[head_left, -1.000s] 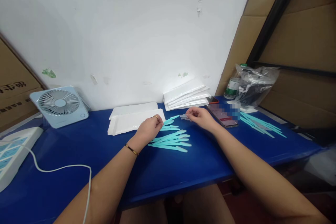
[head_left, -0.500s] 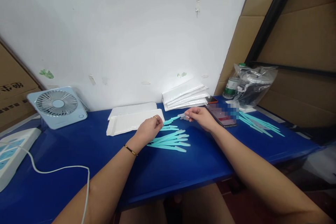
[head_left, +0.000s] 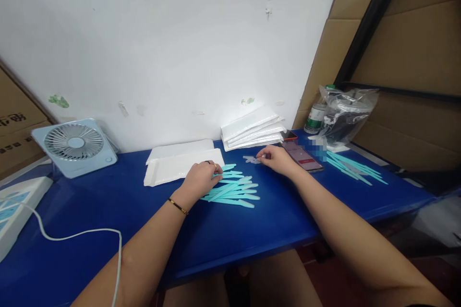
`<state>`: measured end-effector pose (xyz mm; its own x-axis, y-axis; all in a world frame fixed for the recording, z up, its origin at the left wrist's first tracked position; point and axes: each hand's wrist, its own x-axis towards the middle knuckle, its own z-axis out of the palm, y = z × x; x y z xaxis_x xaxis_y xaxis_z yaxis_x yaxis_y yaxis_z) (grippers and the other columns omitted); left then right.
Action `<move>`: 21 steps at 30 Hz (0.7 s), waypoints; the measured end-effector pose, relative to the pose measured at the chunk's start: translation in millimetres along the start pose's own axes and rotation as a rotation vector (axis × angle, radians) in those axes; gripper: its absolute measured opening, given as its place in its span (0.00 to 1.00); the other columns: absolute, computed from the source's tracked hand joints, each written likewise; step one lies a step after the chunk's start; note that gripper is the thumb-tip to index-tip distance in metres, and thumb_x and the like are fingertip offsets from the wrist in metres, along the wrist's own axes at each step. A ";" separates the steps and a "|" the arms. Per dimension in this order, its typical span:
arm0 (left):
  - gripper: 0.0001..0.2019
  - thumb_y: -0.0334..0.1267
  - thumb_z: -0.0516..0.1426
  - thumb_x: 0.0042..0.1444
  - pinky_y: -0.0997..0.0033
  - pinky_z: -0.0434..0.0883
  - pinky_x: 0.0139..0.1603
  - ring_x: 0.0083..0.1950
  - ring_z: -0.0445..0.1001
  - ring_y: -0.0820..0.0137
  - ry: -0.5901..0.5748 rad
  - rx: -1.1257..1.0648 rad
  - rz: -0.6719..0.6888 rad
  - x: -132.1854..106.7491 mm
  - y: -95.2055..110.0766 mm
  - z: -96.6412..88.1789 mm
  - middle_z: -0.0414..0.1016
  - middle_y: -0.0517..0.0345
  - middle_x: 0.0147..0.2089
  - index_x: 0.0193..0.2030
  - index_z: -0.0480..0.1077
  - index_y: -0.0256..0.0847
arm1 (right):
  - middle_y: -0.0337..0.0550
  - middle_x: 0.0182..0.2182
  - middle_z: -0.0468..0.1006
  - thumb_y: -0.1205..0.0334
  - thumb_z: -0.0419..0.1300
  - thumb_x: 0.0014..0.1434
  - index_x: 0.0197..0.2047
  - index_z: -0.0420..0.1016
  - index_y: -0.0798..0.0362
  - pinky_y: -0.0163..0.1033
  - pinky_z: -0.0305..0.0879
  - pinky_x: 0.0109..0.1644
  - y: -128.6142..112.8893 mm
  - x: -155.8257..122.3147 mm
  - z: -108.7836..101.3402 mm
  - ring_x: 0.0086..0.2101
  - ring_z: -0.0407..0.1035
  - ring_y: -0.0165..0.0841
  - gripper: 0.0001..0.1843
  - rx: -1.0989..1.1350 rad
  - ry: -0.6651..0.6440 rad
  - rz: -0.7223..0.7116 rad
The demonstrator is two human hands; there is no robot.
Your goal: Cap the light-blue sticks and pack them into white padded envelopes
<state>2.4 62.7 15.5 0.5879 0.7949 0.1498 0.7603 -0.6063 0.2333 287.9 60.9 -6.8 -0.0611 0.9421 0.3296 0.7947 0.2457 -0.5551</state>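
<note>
A loose pile of teal plastic sticks lies on the blue table in front of me. My left hand rests on the pile's left end, its fingers curled round one teal stick that lies low against the others. My right hand reaches to the pile's far side. Its fingertips are pinched on a small clear cap that touches the tabletop. A gold bracelet is on my left wrist.
Flat white pouches lie behind my left hand, and a taller stack leans by the wall. A phone, a bottle, a plastic bag and more teal sticks are at right. A small fan and a white corded device are at left.
Both hands have dropped to the table. The stick that was held up between them now lies at the pile, and the clear cap has come off its tip down onto the tabletop.
</note>
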 end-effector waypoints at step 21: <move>0.09 0.43 0.53 0.53 0.72 0.63 0.30 0.32 0.71 0.68 -0.024 -0.289 -0.142 1.6 -5.5 1.7 0.74 0.58 0.31 0.32 0.70 0.41 | 0.41 0.26 0.77 0.55 0.68 0.44 0.31 0.74 0.56 0.37 0.67 0.36 -16.7 -7.4 0.4 0.29 0.72 0.32 0.14 0.650 -0.083 0.022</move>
<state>-0.3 67.2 12.8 0.4906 0.8682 0.0747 0.7271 -0.4551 0.5140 274.8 50.0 -0.3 -0.1160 0.9567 0.2670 0.2712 0.2891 -0.9181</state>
